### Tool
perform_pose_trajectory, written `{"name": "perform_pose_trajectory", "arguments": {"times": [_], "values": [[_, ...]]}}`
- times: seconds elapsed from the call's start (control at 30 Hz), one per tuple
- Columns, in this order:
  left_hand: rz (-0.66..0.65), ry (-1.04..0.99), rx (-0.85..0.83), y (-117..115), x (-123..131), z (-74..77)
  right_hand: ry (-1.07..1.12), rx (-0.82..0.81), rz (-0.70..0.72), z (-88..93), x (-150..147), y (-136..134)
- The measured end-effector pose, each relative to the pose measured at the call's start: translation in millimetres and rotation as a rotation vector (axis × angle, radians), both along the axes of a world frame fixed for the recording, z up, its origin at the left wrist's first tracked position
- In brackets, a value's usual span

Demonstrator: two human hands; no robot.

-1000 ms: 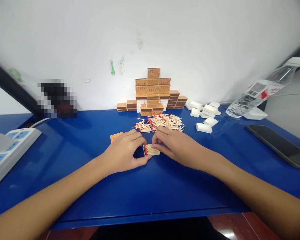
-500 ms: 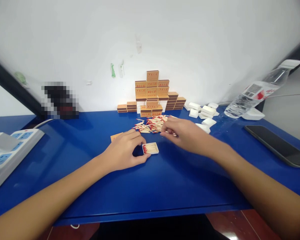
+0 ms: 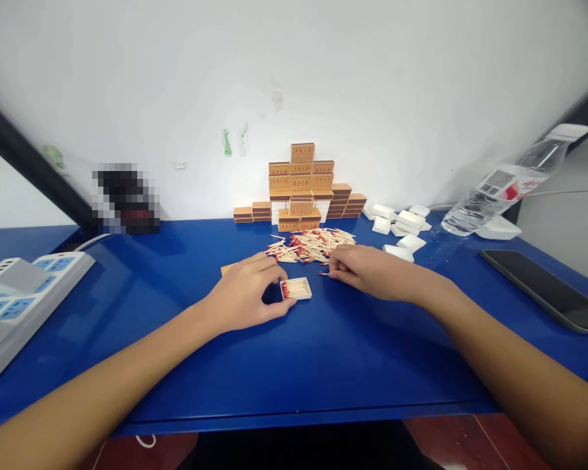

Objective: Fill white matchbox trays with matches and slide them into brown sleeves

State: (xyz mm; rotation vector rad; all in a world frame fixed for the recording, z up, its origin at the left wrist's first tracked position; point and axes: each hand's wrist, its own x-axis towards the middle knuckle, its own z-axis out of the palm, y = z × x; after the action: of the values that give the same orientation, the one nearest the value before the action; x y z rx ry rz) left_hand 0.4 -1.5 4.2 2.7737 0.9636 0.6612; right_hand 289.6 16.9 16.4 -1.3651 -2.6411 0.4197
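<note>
My left hand grips the left end of a small white matchbox tray between thumb and fingers. Red-tipped matches lie side by side in that tray, heads to the left. Partly hidden behind the same hand is an orange matchbox sleeve. To the right of the tray, my right hand is closed in a pinch on a match, whose red head points left. Just beyond both hands spreads a loose pile of matches.
Matchboxes are stacked against the wall. White trays lie at the back right, beside a leaning water bottle. A phone rests at the right, a power strip at the left. The blue table's front edge runs below.
My right hand has drawn back from the pile toward me, and a match now shows in its fingertips. The left hand stays on the tray. The camera view has shifted slightly.
</note>
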Motion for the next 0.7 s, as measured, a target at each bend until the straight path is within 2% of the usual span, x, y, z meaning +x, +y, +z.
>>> {"name": "perform_pose_trajectory", "arguments": {"times": [0.2,0.4,0.53,0.7], "values": [[0.009,0.015,0.016,0,-1,-1.5,0.168,0.124,0.054,6.5,-29,-21],[0.029,0.05,0.027,0,-1,-3.6,0.072,0.209,0.085,-8.5,-57,-34],[0.023,0.039,0.021,0,0,-4.5,0.13,0.262,0.077,-6.0,-46,-28],[0.022,0.016,0.003,0,0,-4.4,0.075,0.254,-0.052,8.2,-8,-6]]}}
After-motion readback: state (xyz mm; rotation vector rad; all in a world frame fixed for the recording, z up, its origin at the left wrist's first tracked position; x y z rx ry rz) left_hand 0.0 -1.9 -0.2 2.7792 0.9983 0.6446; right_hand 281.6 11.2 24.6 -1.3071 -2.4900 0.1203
